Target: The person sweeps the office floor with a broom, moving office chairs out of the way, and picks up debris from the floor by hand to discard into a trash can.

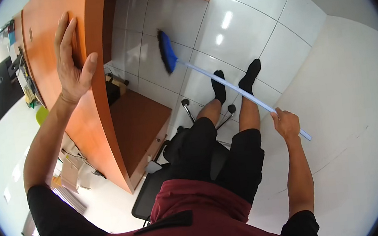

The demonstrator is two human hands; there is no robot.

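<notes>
A broom with a blue head and dark bristles [168,52] lies out ahead, its bristles near the white tiled floor under the desk. Its long pale-blue handle [227,84] slants across in front of my legs. Near the upper end of that handle, my right hand [287,123] is closed around it, with a short stub sticking out beyond the fist. My left hand [72,61] is held out over the orange-brown wooden desk [103,104], fingers stretched and thumb apart, with nothing in it. Whether the palm presses on the desk edge I cannot tell.
Behind my legs stands a black wheeled chair [144,201]. A white wall [336,116] rises close on the right. On the desk's far left is a dark monitor [5,86]. A black box-like item [114,90] sits beneath the desk.
</notes>
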